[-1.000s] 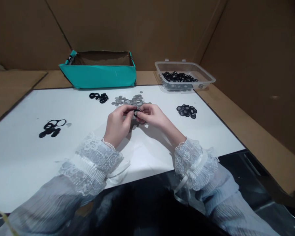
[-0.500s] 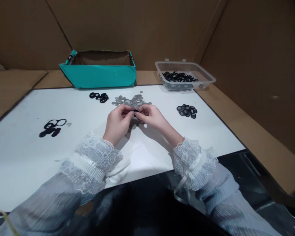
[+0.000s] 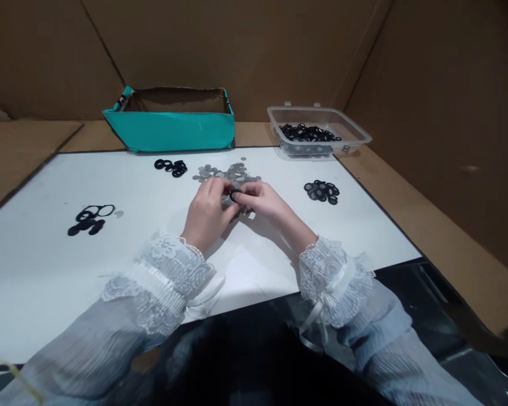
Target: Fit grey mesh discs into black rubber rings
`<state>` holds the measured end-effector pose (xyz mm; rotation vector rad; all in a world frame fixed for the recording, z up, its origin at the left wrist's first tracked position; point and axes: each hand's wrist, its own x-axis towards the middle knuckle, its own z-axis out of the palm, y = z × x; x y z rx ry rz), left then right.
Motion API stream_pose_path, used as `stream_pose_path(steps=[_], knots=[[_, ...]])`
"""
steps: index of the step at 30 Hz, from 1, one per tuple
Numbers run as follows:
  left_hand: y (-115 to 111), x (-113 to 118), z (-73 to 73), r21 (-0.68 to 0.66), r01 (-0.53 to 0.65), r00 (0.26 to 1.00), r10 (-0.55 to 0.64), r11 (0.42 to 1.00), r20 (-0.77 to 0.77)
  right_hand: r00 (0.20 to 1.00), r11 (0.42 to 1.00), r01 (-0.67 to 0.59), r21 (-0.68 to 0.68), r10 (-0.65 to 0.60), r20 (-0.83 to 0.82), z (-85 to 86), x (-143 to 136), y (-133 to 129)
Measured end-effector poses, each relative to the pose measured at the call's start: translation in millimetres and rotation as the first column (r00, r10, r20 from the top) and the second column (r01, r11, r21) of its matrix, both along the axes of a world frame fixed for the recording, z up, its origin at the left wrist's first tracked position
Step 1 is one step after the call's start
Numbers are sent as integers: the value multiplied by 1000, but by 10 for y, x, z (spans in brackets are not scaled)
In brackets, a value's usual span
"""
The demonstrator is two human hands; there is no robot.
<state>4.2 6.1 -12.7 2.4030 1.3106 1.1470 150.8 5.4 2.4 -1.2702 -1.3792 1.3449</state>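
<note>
Right hand (image 3: 266,201) pinches black ring (image 3: 232,195) between thumb and fingers, near grey discs (image 3: 228,172) on white counter (image 3: 144,197). Left hand (image 3: 208,210) just beside, thumb and fingers parted; can't tell if touching ring. Dark disc pile (image 3: 322,192) right; teal box (image 3: 173,132), clear container (image 3: 294,149) behind.

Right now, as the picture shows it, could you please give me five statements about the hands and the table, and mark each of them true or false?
1. The right hand holds a black ring. True.
2. The left hand is inside the teal box. False: it is beside the right hand.
3. Grey discs lie on the white surface. True.
4. The clear container stands left of the teal box. False: the clear container stands to its right.
5. A cluster of black pieces lies right of the hands. True.
</note>
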Motion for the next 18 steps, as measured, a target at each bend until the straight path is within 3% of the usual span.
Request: stream_pose_path(steps=[6, 11, 15, 18], knots=[[8, -34, 26, 70, 148, 987, -143, 986, -73, 1000, 1000, -13, -22, 13, -3, -5, 38, 23], [27, -30, 6, 55, 51, 996, -47, 997, -76, 999, 999, -44, -27, 44, 4, -23, 37, 28], [21, -17, 7, 42, 143, 984, -137, 989, -112, 999, 999, -45, -23, 45, -18, -60, 37, 33], [16, -11, 13, 29, 94, 991, -91, 995, -101, 998, 998, -63, -15, 63, -12, -79, 44, 41]])
